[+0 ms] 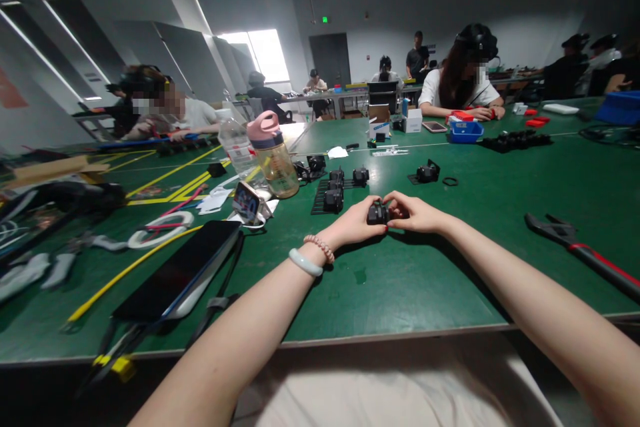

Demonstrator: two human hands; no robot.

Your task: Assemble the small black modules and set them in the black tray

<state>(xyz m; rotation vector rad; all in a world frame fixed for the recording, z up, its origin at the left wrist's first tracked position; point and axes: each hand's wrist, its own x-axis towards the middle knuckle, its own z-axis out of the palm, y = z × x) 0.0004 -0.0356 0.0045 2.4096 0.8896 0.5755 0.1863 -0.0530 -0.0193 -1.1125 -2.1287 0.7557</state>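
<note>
A small black part (378,213) is held between my two hands, just above the green table (400,293). My left hand (356,221) wraps its fingers and thumb round the left side of the part. From the right, the fingertips and thumb of my right hand (413,213) pinch the same part. Left of my hands stand several similar black parts (333,197) close together. Beyond my right hand lies another black part (427,172), with a thin black ring (450,181) beside it.
On the left are a bottle with a pink lid (275,160), a water bottle (235,143), a small clock-like display (247,203), a black phone-like slab (180,270) and cables. Red-handled pliers (585,250) lie at the right. People sit across the table.
</note>
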